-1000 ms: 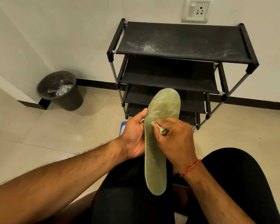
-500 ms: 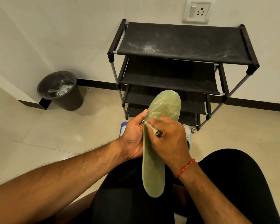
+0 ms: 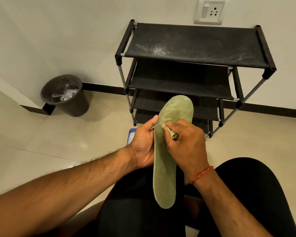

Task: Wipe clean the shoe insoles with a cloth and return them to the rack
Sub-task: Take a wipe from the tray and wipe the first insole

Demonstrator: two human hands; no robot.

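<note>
Two hands work one green insole [image 3: 167, 161] above the lap — the left hand [image 3: 144, 144] grips its edge, the right hand [image 3: 186, 144] pinches a small wadded cloth [image 3: 171, 133] against its surface. The black shoe rack [image 3: 191, 48] stands just beyond.

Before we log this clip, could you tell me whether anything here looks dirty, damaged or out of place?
The rack's top shelf carries whitish dusty smears, heaviest toward its left front edge, plain against the black fabric. Nothing else stands out: the green insole looks whole.
</note>
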